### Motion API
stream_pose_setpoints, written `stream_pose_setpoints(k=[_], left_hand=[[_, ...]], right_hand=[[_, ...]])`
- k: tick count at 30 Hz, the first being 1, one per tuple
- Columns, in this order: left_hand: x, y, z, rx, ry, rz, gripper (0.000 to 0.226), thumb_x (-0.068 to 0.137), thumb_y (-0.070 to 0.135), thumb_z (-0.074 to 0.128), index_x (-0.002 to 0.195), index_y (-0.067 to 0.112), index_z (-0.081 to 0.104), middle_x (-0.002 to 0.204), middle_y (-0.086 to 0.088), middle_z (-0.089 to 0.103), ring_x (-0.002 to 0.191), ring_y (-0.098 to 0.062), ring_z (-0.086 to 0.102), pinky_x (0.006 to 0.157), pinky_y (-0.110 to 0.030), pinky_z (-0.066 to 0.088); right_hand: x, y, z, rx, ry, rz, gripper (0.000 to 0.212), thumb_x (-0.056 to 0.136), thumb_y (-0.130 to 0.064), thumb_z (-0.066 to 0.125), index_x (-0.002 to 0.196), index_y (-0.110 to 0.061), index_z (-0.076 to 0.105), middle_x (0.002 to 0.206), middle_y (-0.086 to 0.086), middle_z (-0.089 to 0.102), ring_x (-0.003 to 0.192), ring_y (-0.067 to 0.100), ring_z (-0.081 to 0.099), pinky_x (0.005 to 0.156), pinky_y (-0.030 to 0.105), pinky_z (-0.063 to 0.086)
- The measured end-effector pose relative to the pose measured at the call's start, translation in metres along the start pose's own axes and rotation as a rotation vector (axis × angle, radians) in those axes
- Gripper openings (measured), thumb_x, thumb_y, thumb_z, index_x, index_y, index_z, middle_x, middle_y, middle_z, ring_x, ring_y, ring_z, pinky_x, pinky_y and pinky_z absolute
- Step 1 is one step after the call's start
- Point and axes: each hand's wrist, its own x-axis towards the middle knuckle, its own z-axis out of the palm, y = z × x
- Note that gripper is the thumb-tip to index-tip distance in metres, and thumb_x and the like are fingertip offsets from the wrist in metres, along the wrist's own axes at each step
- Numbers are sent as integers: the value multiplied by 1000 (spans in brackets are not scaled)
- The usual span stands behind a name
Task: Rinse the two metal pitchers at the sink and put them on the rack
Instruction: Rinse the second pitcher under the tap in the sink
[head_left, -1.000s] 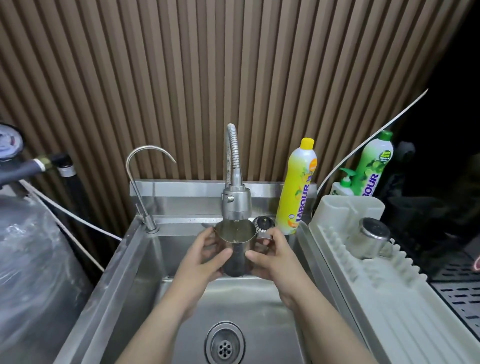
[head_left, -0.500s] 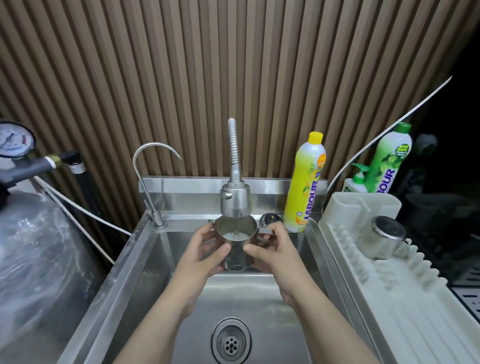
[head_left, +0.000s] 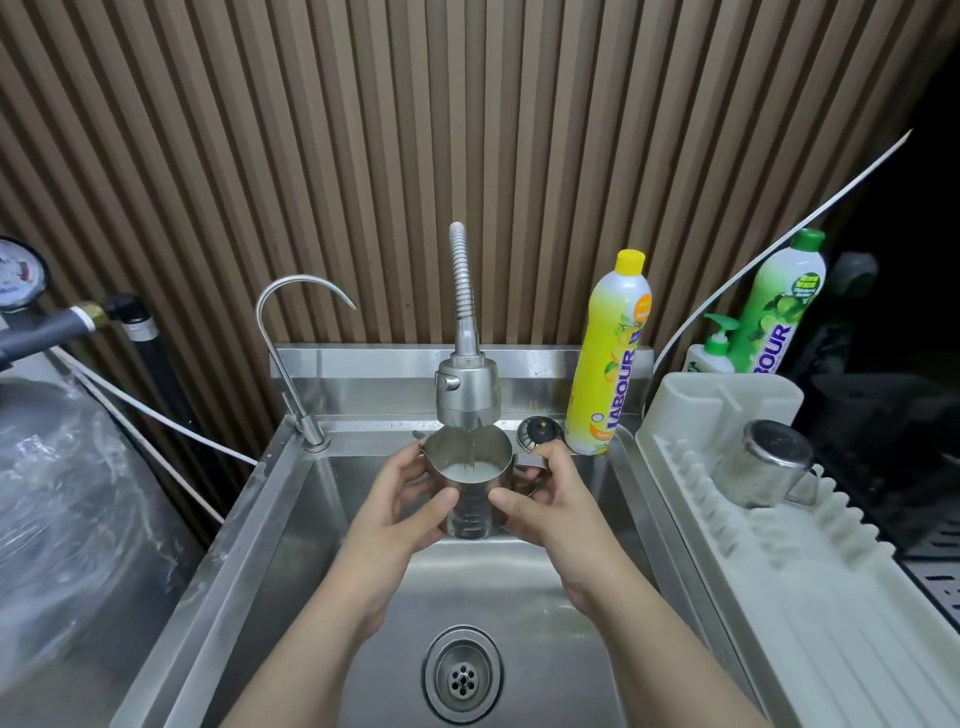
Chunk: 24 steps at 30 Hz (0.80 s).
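Note:
A metal pitcher (head_left: 470, 512) stands upright over the steel sink (head_left: 291, 525), right beneath the flexible tap's spray head (head_left: 466, 388). Water runs into it and it holds pale, milky water. My left hand (head_left: 402, 506) grips the pitcher's left side. My right hand (head_left: 545, 501) grips its right side at the handle. A second metal pitcher (head_left: 759, 465) lies upside down and tilted on the white dish rack (head_left: 810, 613) to the right of the sink.
A thin curved tap (head_left: 291, 332) stands at the sink's back left. A yellow detergent bottle (head_left: 608, 358) and a round black knob (head_left: 540, 430) sit on the back ledge. A green bottle (head_left: 776, 306) and a pump bottle (head_left: 711, 353) stand behind the rack. The drain (head_left: 462, 675) is below my hands.
Both hands keep the pitcher under the spray head. The pitcher now holds more water. The view has shifted slightly left.

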Motion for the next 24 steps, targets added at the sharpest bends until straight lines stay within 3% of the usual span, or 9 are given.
stream_pose_setpoints(k=[3,6,13,19,24], left_hand=[[-2,2,0,-10,-7,2,55,68,31,69,121,34,54,120,14,63,118,-10,58,86,-35,54],[-3,5,0,-16,-9,14,52,69,31,68,119,34,55,121,11,63,118,-14,58,86,-38,55],[-4,7,0,-22,0,43,44,67,33,70,109,41,59,108,20,68,115,-11,60,85,-40,56],[-4,7,1,-25,2,43,46,67,31,70,111,38,58,117,11,64,117,-15,59,83,-38,56],[-3,4,2,-33,-8,41,46,70,25,79,109,40,59,113,16,65,117,-13,59,84,-38,55]], right_hand=[[-1,0,1,23,2,0,31,83,4,65,107,-2,47,80,-8,69,87,16,66,92,50,55],[-1,-1,2,27,0,-6,31,83,4,66,106,-1,46,76,-13,69,86,14,65,93,51,53],[-2,-5,4,-73,41,-44,33,76,-4,76,90,-16,49,74,-13,70,80,10,64,82,37,55],[-3,-3,2,-71,48,-43,32,76,-4,76,89,-19,51,76,-12,71,79,8,65,84,38,54],[-2,-1,1,-57,40,-41,30,79,-1,72,92,-17,51,78,-8,71,81,12,64,86,40,53]])
